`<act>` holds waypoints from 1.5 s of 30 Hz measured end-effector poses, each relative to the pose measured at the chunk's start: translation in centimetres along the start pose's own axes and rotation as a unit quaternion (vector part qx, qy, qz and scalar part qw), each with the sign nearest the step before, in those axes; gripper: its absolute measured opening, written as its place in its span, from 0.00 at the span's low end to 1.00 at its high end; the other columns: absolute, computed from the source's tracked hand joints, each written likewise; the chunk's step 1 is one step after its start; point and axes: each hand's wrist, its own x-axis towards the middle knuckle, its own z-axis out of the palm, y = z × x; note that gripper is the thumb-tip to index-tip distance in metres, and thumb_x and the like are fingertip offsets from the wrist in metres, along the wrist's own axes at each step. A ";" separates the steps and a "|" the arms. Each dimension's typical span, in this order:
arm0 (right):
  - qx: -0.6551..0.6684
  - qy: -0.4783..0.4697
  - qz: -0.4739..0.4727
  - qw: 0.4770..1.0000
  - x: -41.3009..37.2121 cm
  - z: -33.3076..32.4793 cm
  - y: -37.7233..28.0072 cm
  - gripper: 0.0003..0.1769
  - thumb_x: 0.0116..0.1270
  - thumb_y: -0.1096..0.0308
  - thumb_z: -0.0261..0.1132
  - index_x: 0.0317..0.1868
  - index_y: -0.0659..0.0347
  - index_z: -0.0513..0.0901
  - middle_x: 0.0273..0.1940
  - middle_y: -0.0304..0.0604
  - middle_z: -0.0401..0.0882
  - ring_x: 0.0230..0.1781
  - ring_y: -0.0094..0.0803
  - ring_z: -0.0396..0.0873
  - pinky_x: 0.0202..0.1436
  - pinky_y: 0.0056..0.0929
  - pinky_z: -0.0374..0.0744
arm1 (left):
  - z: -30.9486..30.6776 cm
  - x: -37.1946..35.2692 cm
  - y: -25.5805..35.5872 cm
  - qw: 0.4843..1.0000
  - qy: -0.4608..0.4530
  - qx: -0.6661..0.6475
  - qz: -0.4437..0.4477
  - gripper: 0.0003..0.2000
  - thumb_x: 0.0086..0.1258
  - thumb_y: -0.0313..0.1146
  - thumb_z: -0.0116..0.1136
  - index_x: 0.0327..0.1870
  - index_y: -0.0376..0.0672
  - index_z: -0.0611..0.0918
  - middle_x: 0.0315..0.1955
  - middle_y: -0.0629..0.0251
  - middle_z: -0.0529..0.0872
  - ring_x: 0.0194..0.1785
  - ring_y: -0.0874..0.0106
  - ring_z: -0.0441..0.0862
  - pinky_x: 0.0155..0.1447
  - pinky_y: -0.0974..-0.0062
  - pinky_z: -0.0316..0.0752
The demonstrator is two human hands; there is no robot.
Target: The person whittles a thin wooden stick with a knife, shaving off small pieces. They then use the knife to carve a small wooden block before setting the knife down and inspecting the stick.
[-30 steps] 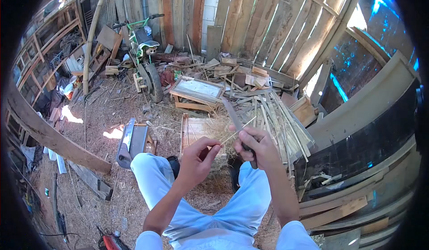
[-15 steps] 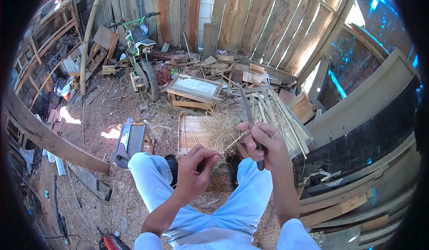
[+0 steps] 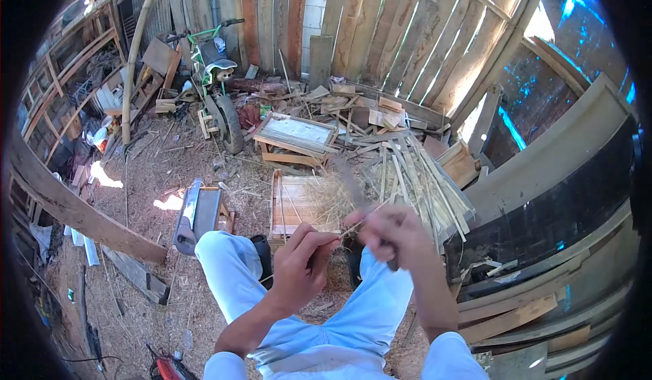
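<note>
Between my knees my left hand (image 3: 303, 264) pinches a thin strip (image 3: 350, 230) of pale wood or bamboo near its end. My right hand (image 3: 397, 237) is wrapped round a long knife (image 3: 350, 184), its blade pointing up and away and blurred by motion. The strip runs from my left fingertips towards the knife and my right fingers, which are close to my left hand. Beyond both hands, a tangle of fine shavings (image 3: 329, 200) lies over a wooden crate (image 3: 288, 207).
A handsaw (image 3: 187, 224) rests on a small stand (image 3: 210, 207) at the left. Long strips (image 3: 424, 183) are piled at the right. Further back are a framed box (image 3: 295, 134), scrap wood (image 3: 387, 112) and a small green bike (image 3: 221, 98). A red tool (image 3: 166, 368) lies at the lower left.
My right hand and the knife have moved left and down, closer to my left hand. My left hand has shifted slightly right.
</note>
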 end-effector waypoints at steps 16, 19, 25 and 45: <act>0.012 0.005 0.039 0.999 -0.1 1.3 0.6 0.19 0.71 0.62 0.56 0.50 0.72 0.76 0.22 0.38 0.71 0.13 0.14 0.58 0.14 0.15 0.54 | 0.2 -0.5 0.1 0.995 0.029 0.080 0.047 0.07 0.60 0.21 0.61 0.38 0.41 0.80 0.24 0.63 0.75 0.19 0.68 0.75 0.20 0.71 0.65; 0.033 0.051 -0.018 0.998 -0.4 -1.0 -0.4 0.20 0.72 0.62 0.55 0.52 0.72 0.75 0.25 0.36 0.72 0.14 0.14 0.60 0.15 0.14 0.56 | 0.0 -0.8 0.2 0.995 0.025 0.090 0.047 0.07 0.60 0.21 0.62 0.38 0.42 0.80 0.24 0.63 0.75 0.19 0.69 0.74 0.19 0.72 0.66; 0.002 0.026 0.018 0.999 -0.6 0.9 -0.1 0.20 0.73 0.62 0.55 0.53 0.72 0.75 0.25 0.36 0.72 0.15 0.14 0.61 0.16 0.14 0.57 | 0.3 -0.9 0.4 0.990 0.039 0.119 0.071 0.08 0.59 0.20 0.61 0.38 0.40 0.80 0.24 0.63 0.76 0.19 0.70 0.74 0.20 0.74 0.66; 0.015 0.038 0.053 0.998 -0.6 1.6 0.1 0.21 0.72 0.62 0.55 0.57 0.72 0.73 0.23 0.38 0.72 0.13 0.14 0.59 0.14 0.13 0.57 | 0.0 -0.8 0.4 0.977 0.027 0.182 0.111 0.10 0.57 0.16 0.61 0.39 0.38 0.80 0.24 0.61 0.77 0.22 0.69 0.75 0.21 0.74 0.67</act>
